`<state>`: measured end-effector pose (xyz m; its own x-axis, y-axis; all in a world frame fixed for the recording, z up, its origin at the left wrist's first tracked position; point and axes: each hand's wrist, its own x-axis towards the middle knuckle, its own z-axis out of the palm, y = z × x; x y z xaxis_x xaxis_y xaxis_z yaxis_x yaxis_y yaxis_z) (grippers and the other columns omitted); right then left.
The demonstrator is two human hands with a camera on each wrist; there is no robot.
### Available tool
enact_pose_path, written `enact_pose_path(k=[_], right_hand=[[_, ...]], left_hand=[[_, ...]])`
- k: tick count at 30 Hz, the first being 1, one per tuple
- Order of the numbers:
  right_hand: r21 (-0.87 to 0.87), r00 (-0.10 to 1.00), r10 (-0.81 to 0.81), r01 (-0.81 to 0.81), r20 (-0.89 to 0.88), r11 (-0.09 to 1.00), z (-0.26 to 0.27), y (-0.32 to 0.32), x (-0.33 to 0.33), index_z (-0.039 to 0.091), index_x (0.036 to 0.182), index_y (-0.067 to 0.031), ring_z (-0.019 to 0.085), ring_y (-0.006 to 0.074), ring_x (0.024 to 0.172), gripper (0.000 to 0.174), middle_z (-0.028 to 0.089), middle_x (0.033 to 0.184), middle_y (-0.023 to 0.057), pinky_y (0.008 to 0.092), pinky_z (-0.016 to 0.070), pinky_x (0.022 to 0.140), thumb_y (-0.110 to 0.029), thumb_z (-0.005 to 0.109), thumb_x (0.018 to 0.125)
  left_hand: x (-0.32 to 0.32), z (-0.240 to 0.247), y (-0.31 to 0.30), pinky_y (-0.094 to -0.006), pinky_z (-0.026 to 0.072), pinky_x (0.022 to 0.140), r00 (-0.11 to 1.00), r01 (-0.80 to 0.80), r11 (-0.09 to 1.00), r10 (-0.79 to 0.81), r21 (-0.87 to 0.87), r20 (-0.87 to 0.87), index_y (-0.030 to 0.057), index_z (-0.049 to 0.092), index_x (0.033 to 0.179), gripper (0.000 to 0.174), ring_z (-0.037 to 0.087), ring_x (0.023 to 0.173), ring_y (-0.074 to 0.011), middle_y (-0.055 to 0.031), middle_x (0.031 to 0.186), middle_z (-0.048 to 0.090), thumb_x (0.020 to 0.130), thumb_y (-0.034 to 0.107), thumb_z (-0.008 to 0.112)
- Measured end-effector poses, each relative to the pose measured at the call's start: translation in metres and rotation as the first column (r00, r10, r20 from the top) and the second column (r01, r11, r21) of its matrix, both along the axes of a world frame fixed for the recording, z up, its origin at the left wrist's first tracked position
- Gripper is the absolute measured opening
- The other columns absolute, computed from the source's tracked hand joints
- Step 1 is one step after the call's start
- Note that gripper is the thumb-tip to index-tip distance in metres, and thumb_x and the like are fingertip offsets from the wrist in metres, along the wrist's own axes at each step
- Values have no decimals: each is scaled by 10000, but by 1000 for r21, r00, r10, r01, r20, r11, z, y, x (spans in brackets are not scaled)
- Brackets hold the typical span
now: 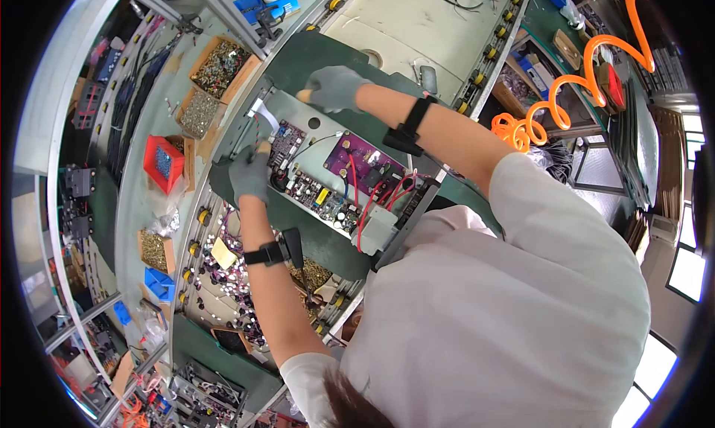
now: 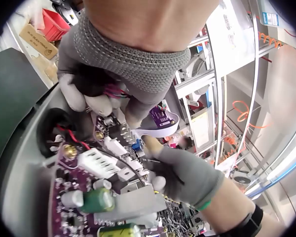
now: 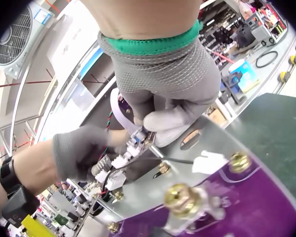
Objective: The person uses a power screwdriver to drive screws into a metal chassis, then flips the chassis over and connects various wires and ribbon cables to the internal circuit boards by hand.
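Both hands wear grey gloves over an open metal housing (image 1: 298,108) fitted with circuit boards. My left hand (image 1: 251,173) is at the housing's left end, beside the long board (image 1: 290,147). In the left wrist view its fingers curl round a dark bundle with pinkish wires (image 2: 114,92), partly hidden under the palm. My right hand (image 1: 335,88) hovers by the housing's far edge, fingers bent; I cannot tell whether they hold something small. A white ribbon cable (image 1: 266,115) loops at the left end. The purple board (image 1: 356,160) carries brass terminals and red wires.
The housing lies on a dark green mat (image 1: 346,253) on a roller line. Wooden bins of small hardware (image 1: 221,67) and a red bin (image 1: 162,164) stand beyond on the left. Cable pieces (image 1: 231,272) lie near the left forearm. An orange coiled hose (image 1: 558,100) hangs at right.
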<state>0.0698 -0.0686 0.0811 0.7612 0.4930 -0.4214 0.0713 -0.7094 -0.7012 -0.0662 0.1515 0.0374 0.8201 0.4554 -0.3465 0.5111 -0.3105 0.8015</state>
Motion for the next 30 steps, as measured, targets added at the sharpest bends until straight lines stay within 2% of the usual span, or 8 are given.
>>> enact_pose_path(k=[4, 6, 8, 11, 13, 18, 24, 30], right_hand=[[-538, 962, 68, 89, 264, 838, -71, -101, -10, 656, 985, -31, 668, 267, 792, 493, 678, 884, 134, 379, 526, 692, -483, 504, 862], [-502, 976, -34, -81, -215, 861, -137, -138, -31, 640, 875, -42, 626, 213, 618, 432, 627, 736, 88, 344, 500, 540, -444, 482, 900], [-289, 591, -298, 113, -749, 951, -123, -148, -59, 585, 766, -73, 511, 177, 477, 357, 495, 600, 18, 301, 423, 423, -353, 446, 939], [147, 347, -69, 559, -935, 816, -171, -147, -74, 548, 784, -98, 474, 132, 506, 303, 433, 605, -16, 269, 394, 434, -318, 438, 960], [405, 361, 184, 823, -914, 399, -182, -136, -75, 548, 886, -85, 478, 99, 567, 263, 463, 674, -17, 261, 417, 490, -300, 426, 975], [658, 657, 47, 745, -752, 107, -54, -142, -49, 542, 1036, -56, 363, 66, 549, 279, 400, 690, -33, 245, 414, 540, -298, 415, 981], [488, 939, 145, 27, -311, 872, -102, -189, -54, 643, 1103, -29, 509, 121, 615, 345, 564, 689, 8, 280, 423, 569, -254, 620, 843], [459, 830, 407, -212, -382, 863, -123, -185, -76, 699, 977, -34, 574, 143, 710, 286, 654, 792, 96, 309, 438, 633, -165, 699, 723]], left_hand=[[-31, 31, -26, -367, 462, 760, 979, -14, 825, -103, 565, 176, 26, 609, 1109, 420, 585, 809, -257, -108, 924, 625, 764, 260, 663], [-32, 50, -48, -403, 450, 806, 986, -39, 591, -106, 805, 126, 56, 591, 1131, 425, 574, 869, -288, -124, 960, 612, 773, 275, 652], [-30, 77, -83, -449, 410, 863, 920, -29, 401, -348, 916, 182, 97, 595, 1098, 361, 533, 964, -319, -140, 986, 595, 777, 260, 623], [-17, 83, -112, -427, 414, 888, 754, 346, 567, -642, 748, 139, 123, 600, 1105, 354, 522, 995, -336, -143, 1025, 584, 760, 202, 621], [-10, 79, -131, -426, 417, 886, 609, 577, 539, -785, 614, 116, 120, 599, 1102, 344, 523, 998, -332, -134, 1033, 585, 766, 189, 611], [2, 57, -163, -415, 392, 935, 289, 805, 207, -955, 556, -62, 119, 603, 1093, 304, 515, 1093, -306, -79, 1132, 588, 796, 108, 537], [4, 54, -179, -447, 287, 1041, 113, 983, 108, -993, 151, -27, 102, 611, 1084, 358, 450, 1210, -314, -76, 1155, 585, 759, 26, 482], [7, 64, -152, -390, 335, 984, 269, 962, 228, -876, -148, 400, 14, 587, 870, 258, 495, 991, -284, -126, 967, 616, 682, 8, 411]])
